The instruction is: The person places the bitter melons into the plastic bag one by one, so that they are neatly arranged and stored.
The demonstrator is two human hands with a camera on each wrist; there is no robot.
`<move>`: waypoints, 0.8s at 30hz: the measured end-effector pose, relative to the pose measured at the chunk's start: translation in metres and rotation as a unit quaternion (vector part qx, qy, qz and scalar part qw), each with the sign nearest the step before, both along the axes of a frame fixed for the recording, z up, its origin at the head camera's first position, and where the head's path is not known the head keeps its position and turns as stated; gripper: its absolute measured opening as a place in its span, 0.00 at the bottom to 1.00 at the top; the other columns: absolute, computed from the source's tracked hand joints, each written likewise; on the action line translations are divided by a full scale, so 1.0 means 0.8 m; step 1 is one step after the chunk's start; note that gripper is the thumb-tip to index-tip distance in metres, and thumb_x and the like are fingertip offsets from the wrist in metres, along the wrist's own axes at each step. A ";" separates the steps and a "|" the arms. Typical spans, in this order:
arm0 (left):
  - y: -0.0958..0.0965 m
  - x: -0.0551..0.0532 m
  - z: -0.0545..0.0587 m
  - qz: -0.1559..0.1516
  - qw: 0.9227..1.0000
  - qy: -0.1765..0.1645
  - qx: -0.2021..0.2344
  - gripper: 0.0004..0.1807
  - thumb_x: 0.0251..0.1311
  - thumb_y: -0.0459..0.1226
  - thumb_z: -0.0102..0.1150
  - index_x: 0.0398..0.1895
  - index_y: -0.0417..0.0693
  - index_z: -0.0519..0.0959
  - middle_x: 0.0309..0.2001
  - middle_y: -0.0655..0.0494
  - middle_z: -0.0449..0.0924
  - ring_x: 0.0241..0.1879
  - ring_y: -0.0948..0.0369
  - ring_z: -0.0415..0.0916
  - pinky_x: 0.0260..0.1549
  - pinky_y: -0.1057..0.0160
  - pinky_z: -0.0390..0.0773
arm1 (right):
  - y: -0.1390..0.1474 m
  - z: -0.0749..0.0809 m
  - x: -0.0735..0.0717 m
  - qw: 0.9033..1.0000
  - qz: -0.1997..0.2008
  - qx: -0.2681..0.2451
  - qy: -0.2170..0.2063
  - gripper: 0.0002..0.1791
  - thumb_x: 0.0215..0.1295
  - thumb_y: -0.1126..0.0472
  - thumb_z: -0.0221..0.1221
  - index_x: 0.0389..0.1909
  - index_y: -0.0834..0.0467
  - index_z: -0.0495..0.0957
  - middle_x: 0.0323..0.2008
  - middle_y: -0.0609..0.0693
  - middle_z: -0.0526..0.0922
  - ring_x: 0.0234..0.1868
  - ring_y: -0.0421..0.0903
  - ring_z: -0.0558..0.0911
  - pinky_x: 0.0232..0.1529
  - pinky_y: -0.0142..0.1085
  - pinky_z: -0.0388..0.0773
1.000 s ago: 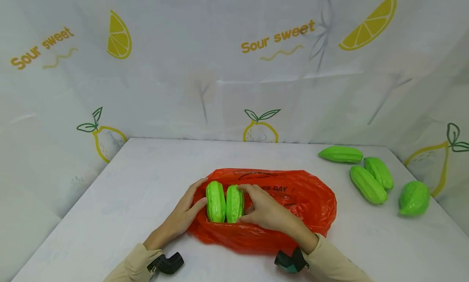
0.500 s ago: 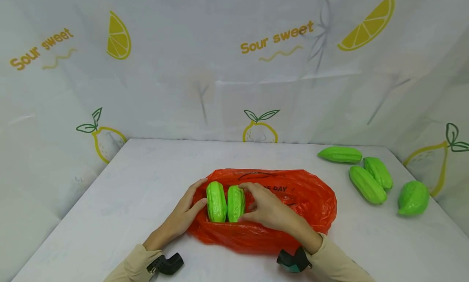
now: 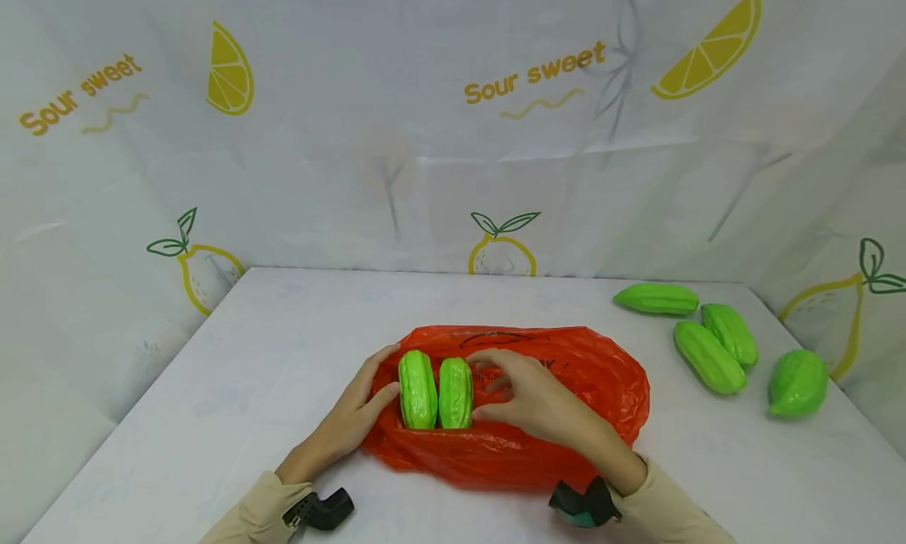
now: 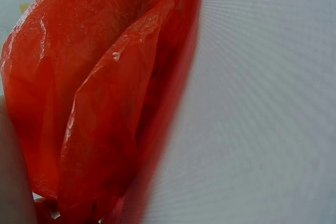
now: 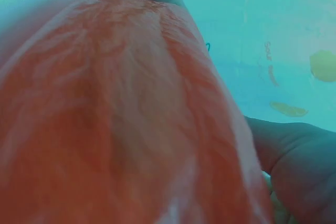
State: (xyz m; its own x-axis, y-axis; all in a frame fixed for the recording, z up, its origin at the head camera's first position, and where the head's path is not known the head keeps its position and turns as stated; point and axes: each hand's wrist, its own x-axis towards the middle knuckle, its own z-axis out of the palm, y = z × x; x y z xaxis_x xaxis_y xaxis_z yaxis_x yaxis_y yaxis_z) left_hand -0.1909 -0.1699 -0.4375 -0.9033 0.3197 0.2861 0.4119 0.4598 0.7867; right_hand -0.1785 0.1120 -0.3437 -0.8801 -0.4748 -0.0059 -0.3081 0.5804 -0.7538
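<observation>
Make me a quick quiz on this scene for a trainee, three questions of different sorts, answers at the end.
1. How many green fruits lie on the table outside the red bag?
2. The two fruits showing inside the bag are: A) stacked, B) side by side, C) at opposite ends.
3. Fill in: the bag's left edge is touched by the person's ____ hand.

Key: 1. Four. 2. B. 3. Left; the left hand is there.
</observation>
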 end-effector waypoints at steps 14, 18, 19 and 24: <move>-0.001 0.000 -0.001 -0.001 1.000 0.000 0.001 0.29 0.74 0.40 0.48 0.76 0.54 0.57 0.75 0.51 0.60 0.75 0.49 0.57 0.70 0.37 0.56 | 0.027 0.002 0.000 0.999 0.026 -0.016 0.039 0.28 0.59 0.58 0.69 0.61 0.59 0.75 0.57 0.56 0.81 0.55 0.56 0.82 0.53 0.49 0.82; -0.001 -0.001 -0.001 -0.001 1.000 0.000 0.002 0.29 0.74 0.40 0.48 0.76 0.55 0.57 0.74 0.51 0.61 0.74 0.50 0.57 0.71 0.39 0.57 | 0.033 0.002 0.002 0.997 0.041 -0.021 0.060 0.28 0.60 0.58 0.69 0.60 0.57 0.75 0.56 0.53 0.82 0.54 0.55 0.83 0.52 0.49 0.82; -0.001 -0.001 -0.001 -0.001 1.000 0.001 0.002 0.29 0.74 0.40 0.48 0.76 0.55 0.57 0.74 0.51 0.61 0.74 0.50 0.57 0.71 0.39 0.57 | 0.034 0.002 0.002 0.997 0.043 -0.023 0.063 0.27 0.60 0.58 0.69 0.60 0.57 0.75 0.56 0.52 0.82 0.53 0.54 0.83 0.52 0.50 0.82; -0.001 -0.001 -0.001 -0.003 1.000 0.002 0.001 0.29 0.74 0.40 0.48 0.76 0.56 0.57 0.74 0.52 0.61 0.75 0.50 0.57 0.71 0.39 0.57 | 0.045 0.002 0.003 0.995 0.049 -0.020 0.079 0.27 0.60 0.57 0.69 0.60 0.56 0.75 0.55 0.50 0.83 0.54 0.53 0.83 0.52 0.50 0.82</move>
